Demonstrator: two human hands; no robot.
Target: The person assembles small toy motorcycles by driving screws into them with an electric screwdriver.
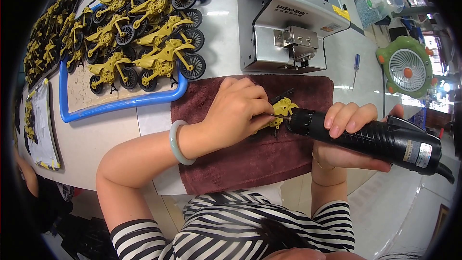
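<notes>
My right hand (350,119) is wrapped round a black electric screwdriver (380,139), held nearly level with its bit pointing left. The bit meets the fingertips of my left hand (238,110), which are pinched together at the tip; whatever they hold there is too small and covered to make out. Just beneath them a yellow toy motorcycle (285,107) with black parts lies on a dark red cloth (236,171). My left hand and the screwdriver's nose hide much of this toy.
A blue-rimmed tray (125,100) at the left holds several yellow toy motorcycles (159,60), with more piled farther left. A silver-grey machine (288,24) stands behind the cloth. To the right are a blue-handled screwdriver (356,62) and a green fan (406,70).
</notes>
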